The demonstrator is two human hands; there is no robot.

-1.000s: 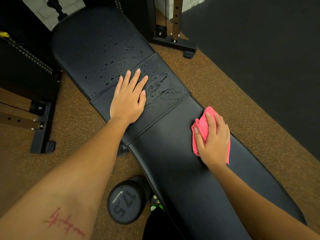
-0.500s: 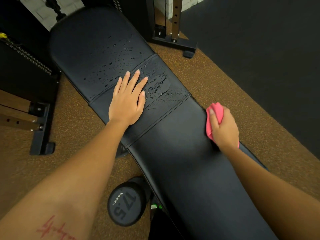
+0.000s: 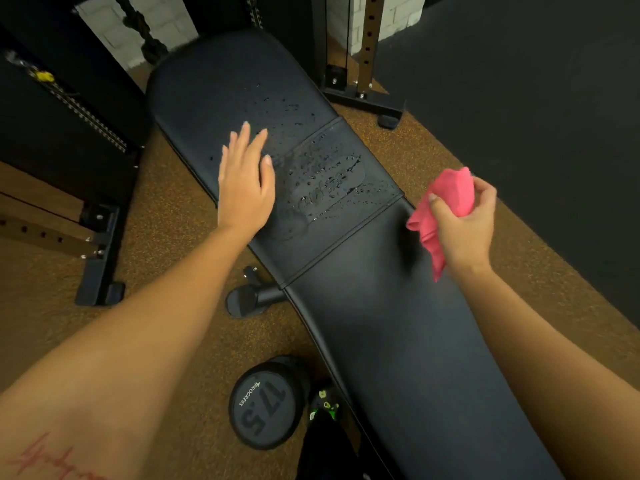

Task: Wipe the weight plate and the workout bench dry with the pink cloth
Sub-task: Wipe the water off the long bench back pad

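Right hand (image 3: 464, 226) has lifted off the workout bench (image 3: 381, 323), gripping the bunched pink cloth (image 3: 446, 199) at its right edge, apparently clear of the pad. Left hand (image 3: 244, 185) lies flat, fingers straight, near the bench's left edge beside water droplets (image 3: 325, 181). Dumbbell (image 3: 266, 407) marked 17.5 sits beside the near-left edge.

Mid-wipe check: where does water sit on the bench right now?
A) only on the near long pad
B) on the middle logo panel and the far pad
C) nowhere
B: on the workout bench, droplets bead on the logo panel and far pad, beside the left hand; the near pad looks dry, and the right hand grips the pink cloth.
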